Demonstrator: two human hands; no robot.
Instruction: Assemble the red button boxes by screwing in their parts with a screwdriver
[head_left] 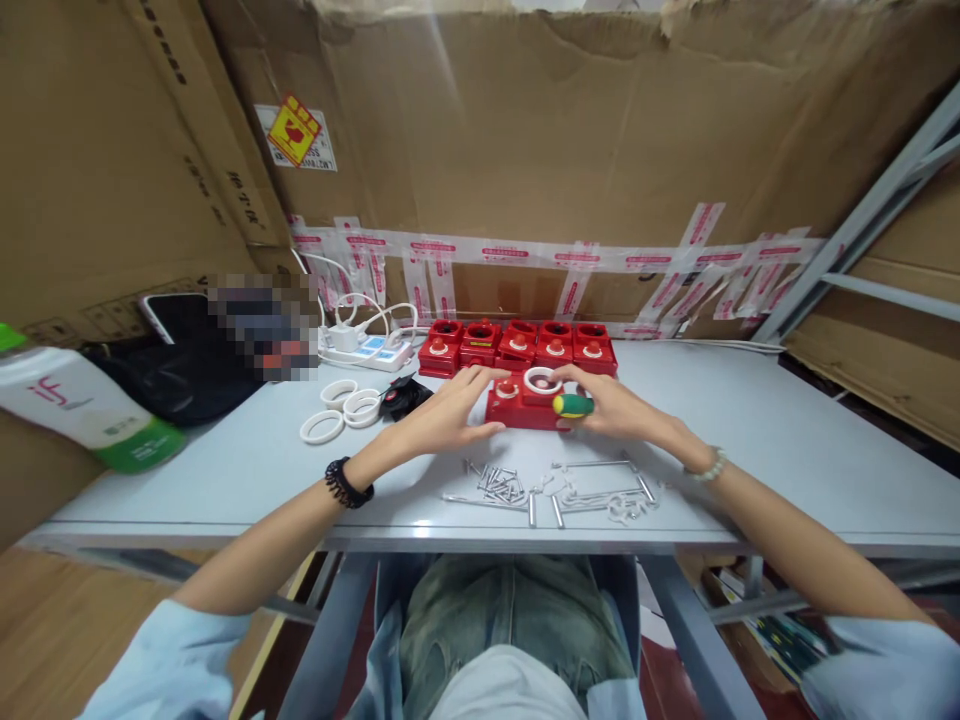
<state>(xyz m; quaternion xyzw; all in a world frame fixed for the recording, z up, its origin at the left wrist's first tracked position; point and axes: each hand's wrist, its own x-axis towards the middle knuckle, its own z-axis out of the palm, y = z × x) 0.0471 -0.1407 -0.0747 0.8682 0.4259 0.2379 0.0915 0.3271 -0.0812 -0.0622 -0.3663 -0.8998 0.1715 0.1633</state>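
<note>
A red box-like unit [517,408] lies on the grey-white table in front of me, with a white ring [541,380] on top at its right side. My left hand [457,408] rests at the unit's left end, thumb and fingers apart around it. At the right end is my right hand [604,405], its fingers touching the ring and the unit while it holds a green and yellow screwdriver handle [574,405]. Several similar red units [517,345] stand in a row behind. Silver screws [501,484] and metal rods [558,511] lie nearer me.
Several white rings [322,427] and a black object [405,397] lie left of my left hand. Behind them is a white power strip [367,350] with cables. A bottle [82,400] leans at the far left. Cardboard [525,150] walls the table's back.
</note>
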